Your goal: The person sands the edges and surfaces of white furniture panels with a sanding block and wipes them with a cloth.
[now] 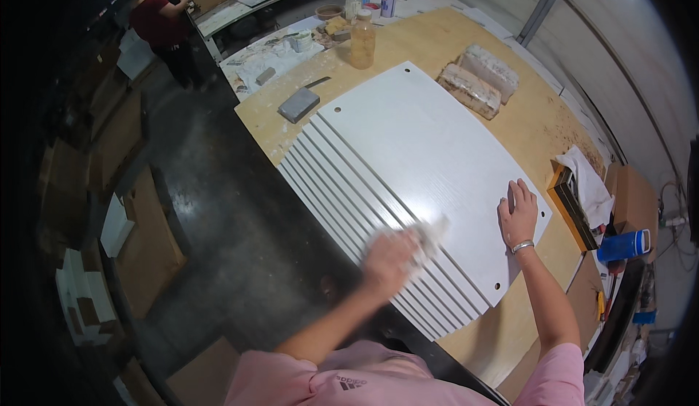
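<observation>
A stack of white panels [429,144] lies fanned on the table, the near-left edges stepped one below another. Small round holes show near the top panel's corners. My left hand [391,262], smeared by motion, is closed on a white cloth [431,240] over the stepped edges. Toward the right end of the top panel, my right hand [518,215] rests with fingers stretched out. A dark patch shows between its thumb and fingers; I cannot tell if it is shadow or a small object.
A grey block [299,105] lies left of the stack, and a jar [362,40] stands beyond. Two wrapped bundles [470,91] sit on the tabletop [415,34]. A black-and-yellow box [571,202] and blue bottle [622,246] are at right. A co-worker [164,24] stands far left.
</observation>
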Motion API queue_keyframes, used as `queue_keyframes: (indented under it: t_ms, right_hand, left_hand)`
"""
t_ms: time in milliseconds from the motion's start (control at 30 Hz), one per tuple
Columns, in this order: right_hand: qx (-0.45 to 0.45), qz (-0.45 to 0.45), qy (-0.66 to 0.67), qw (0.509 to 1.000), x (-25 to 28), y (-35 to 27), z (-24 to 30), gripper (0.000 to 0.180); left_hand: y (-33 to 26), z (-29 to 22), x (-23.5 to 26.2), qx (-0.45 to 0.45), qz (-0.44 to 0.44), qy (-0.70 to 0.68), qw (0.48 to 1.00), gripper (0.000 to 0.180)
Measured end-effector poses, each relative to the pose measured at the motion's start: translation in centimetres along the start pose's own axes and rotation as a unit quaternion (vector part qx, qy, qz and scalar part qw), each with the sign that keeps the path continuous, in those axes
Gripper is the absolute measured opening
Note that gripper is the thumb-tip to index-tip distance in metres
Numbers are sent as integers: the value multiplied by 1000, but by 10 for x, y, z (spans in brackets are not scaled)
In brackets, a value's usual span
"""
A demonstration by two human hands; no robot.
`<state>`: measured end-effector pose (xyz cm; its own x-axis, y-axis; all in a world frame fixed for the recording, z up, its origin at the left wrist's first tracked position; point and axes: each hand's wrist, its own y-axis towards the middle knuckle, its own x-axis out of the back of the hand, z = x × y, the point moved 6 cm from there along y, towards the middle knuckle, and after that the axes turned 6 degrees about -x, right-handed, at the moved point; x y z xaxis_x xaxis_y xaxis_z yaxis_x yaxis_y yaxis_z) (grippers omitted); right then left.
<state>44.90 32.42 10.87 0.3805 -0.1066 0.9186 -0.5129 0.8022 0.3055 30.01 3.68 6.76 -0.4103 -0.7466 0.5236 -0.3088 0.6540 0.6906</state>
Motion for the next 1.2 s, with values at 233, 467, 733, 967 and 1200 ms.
queue_keyframes:
  t_ms: [233,467,733,967,1200]
  right_hand:
    - [2,-17,4,1000,2,-1,-4,46]
    - [4,-15,14,1000,-3,0,6,46]
    - [0,-27,6,1000,2,-2,-6,46]
    - [2,-47,12,999,0,-4,-9,45]
    - [9,-13,-55,998,-7,-1,-9,44]
  left_hand:
    - [-18,-61,1,-43,58,-264,962,38]
    - [100,171,71,184,-114,-16,976,42]
    - [24,-67,-40,-97,92,-129,983,33]
    - [30,-99,-38,-95,119,-388,909,26]
    - [45,-115,-76,-166,172,-143,960,51]
